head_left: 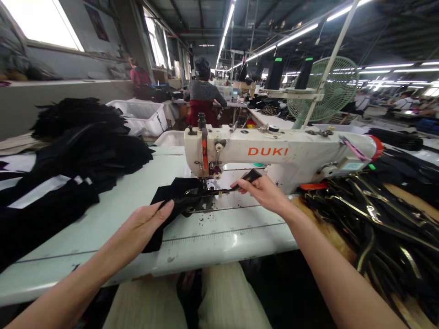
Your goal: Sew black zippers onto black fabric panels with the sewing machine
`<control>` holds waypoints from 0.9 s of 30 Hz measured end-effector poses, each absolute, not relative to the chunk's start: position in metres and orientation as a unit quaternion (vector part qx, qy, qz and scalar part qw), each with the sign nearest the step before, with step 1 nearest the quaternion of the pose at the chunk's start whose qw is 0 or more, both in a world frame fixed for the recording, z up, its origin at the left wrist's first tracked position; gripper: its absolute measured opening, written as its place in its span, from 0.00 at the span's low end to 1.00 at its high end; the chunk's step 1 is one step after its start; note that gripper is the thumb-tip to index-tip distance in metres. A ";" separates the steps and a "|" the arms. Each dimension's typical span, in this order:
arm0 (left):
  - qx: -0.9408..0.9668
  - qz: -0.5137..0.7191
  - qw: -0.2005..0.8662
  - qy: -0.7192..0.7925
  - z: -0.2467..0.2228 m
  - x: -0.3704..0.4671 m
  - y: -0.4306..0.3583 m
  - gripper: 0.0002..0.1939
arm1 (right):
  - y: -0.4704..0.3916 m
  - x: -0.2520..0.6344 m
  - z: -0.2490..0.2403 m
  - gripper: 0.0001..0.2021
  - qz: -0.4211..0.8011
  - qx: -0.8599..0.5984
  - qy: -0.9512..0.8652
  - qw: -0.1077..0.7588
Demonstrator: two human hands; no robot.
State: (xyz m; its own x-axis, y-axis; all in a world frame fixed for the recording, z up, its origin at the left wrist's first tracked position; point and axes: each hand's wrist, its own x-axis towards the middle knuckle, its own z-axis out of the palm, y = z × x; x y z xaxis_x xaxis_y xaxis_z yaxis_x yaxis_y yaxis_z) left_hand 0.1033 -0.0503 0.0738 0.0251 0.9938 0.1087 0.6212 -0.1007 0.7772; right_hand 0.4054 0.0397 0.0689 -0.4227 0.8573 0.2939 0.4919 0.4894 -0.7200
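A white sewing machine [236, 148] stands across the table, its needle area over a black fabric piece [178, 189]. My left hand [156, 217] is closed on that fabric just left of the presser foot, thumb on top. On the other side, my right hand [257, 187] pinches the end of a black zipper strip [252, 176]. The strip runs from those fingers back toward the needle and meets the fabric there. Part of the fabric hangs over the table toward the front edge. The needle tip itself is too small to make out.
Black cut fabric pieces [85, 151] are heaped on the left. Black zippers with gold teeth [373, 210] lie piled at the right. Two black thread cones [274, 75] and a green fan [324, 89] stand behind the machine. A white bin [140, 114] and a seated person [206, 93] are farther back.
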 end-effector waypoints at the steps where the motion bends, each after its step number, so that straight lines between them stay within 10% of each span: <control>1: 0.671 0.330 0.277 0.604 0.072 0.103 -0.052 0.26 | 0.032 0.399 0.070 0.18 0.263 -0.414 -0.809 0.323; 9: 0.867 0.202 0.059 0.452 0.023 0.109 -0.081 0.25 | -0.069 0.335 -0.004 0.09 -0.042 -0.316 -0.911 0.260; 16: 0.923 0.151 -0.119 0.333 -0.008 0.115 -0.083 0.43 | -0.085 0.330 -0.017 0.17 -0.029 -0.338 -0.858 0.386; 27: 0.929 0.140 -0.132 0.316 -0.006 0.117 -0.077 0.34 | -0.081 0.328 -0.021 0.14 -0.039 -0.331 -0.828 0.451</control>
